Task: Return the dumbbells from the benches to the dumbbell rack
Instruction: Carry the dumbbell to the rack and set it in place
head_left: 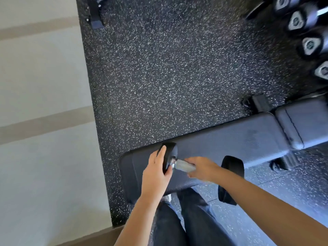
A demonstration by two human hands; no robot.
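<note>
A black dumbbell [171,153] with a steel handle lies across the near end of a dark padded bench [239,139]. My left hand [157,170] is cupped over its left head. My right hand [201,168] is wrapped around the steel handle. The dumbbell's right head [232,166] shows just beyond my right wrist, at the bench's near edge. The dumbbell rack [305,31] stands at the top right, with several dumbbells on it, their ends facing me.
Speckled black rubber floor [168,68] stretches between the bench and the rack. A pale floor with tan stripes [40,103] lies to the left. A bench foot [257,103] sits at mid right, and another frame foot [95,16] at top left. My legs are below.
</note>
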